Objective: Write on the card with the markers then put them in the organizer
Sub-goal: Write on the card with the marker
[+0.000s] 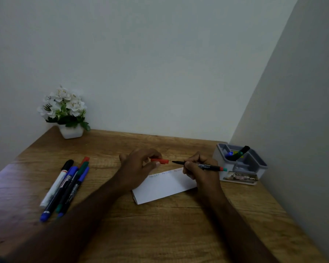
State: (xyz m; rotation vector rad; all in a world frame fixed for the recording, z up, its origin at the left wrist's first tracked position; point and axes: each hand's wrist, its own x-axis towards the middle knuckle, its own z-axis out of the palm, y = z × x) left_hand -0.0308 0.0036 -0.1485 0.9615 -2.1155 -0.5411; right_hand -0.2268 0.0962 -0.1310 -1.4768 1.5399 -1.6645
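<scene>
From my head camera, my left hand (139,166) pinches the red cap (160,161) clear of the tip, while my right hand (198,168) grips the uncapped marker (207,166) above the card (165,188), ready to write or recap. Five or so markers (65,186) wait at left; two stand in the organizer (239,166).

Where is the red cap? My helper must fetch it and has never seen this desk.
Start at the white card in the middle of the wooden desk. Just beyond its far edge the left hand pinches the red cap: short, stubby and loose, unlike the full-length markers lying at the left.
</scene>
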